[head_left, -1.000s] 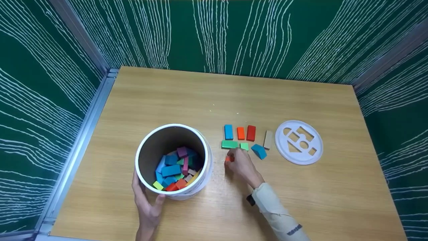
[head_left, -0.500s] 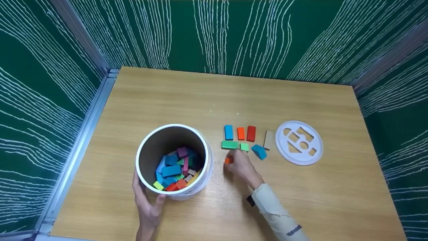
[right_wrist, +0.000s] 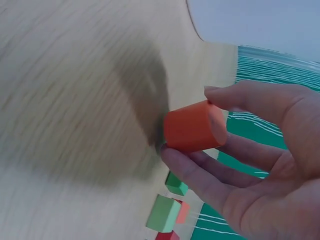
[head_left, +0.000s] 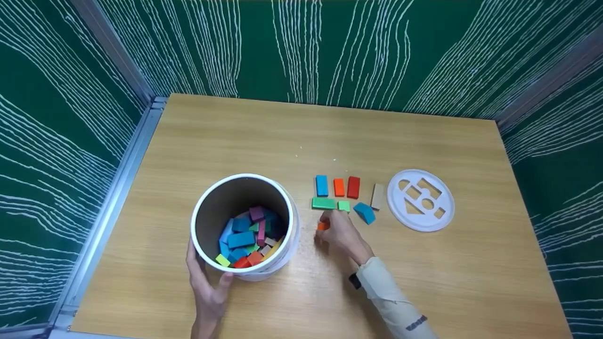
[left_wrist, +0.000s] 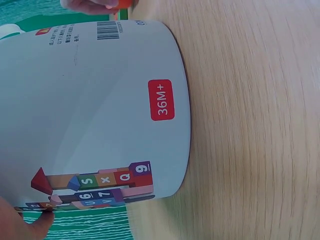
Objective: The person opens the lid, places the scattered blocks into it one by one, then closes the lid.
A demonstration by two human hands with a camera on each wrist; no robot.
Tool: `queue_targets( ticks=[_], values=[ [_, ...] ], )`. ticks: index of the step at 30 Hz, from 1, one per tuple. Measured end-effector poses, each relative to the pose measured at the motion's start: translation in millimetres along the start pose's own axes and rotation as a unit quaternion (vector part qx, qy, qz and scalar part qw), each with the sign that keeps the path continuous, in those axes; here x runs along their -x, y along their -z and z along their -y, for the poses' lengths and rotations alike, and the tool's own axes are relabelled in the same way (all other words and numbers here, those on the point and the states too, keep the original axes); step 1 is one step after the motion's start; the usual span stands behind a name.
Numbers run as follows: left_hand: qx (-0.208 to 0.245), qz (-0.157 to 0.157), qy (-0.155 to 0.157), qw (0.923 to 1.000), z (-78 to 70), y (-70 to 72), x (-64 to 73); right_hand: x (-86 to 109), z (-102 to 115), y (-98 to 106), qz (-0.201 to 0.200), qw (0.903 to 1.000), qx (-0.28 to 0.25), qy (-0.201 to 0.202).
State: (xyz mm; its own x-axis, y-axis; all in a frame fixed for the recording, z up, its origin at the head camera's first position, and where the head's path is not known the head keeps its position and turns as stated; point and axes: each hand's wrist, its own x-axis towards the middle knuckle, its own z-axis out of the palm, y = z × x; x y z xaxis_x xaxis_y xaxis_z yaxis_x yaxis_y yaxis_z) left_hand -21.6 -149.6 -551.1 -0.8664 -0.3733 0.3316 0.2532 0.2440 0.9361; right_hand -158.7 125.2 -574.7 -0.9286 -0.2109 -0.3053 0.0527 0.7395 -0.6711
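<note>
My right hand point(head_left: 341, 235) pinches an orange cylinder block point(right_wrist: 187, 130) between thumb and fingers. In the right wrist view one flat end of the cylinder faces the palm, and its shadow falls on the wood beside it. Seen from the head, only a small part of the block shows past the fingertips. My left hand point(head_left: 207, 292) rests against the near left wall of a white bucket point(head_left: 294, 235), thumb at the front under the rim and fingers along the side, partly hidden. Inside the bucket lie several coloured blocks, among them a blue block point(head_left: 241, 239) and a purple block point(head_left: 256, 214).
Beyond the right hand lie a blue block point(head_left: 321, 186), an orange block point(head_left: 339, 187), a red block point(head_left: 354, 187), a long green block point(head_left: 323, 203), a small green block point(head_left: 344, 205), a blue wedge point(head_left: 364, 213) and a tan block point(head_left: 378, 197). A white lid point(head_left: 397, 207) with shaped holes lies right.
Hardly anything differs: the right hand keeps its pinch on the orange cylinder at nearly the same spot, and the left hand and bucket stay in place.
</note>
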Motion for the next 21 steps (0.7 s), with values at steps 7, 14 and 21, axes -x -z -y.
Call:
queue_targets(
  ticks=[7,14,21],
  values=[
    [-0.003,-0.001,-0.008,1.0000,-1.5,0.3,-0.7,6.0,7.9,10.2,-0.024,0.9994,0.010,0.023],
    [-0.003,0.002,-0.005,1.0000,-1.2,-0.5,-0.4,14.0,15.7,20.0,-0.041,0.9983,-0.001,0.042],
    [-0.002,-0.003,-0.040,0.9992,1.8,-0.6,-1.0,21.6,26.1,28.9,-0.071,0.9948,0.003,0.074]
  ],
)
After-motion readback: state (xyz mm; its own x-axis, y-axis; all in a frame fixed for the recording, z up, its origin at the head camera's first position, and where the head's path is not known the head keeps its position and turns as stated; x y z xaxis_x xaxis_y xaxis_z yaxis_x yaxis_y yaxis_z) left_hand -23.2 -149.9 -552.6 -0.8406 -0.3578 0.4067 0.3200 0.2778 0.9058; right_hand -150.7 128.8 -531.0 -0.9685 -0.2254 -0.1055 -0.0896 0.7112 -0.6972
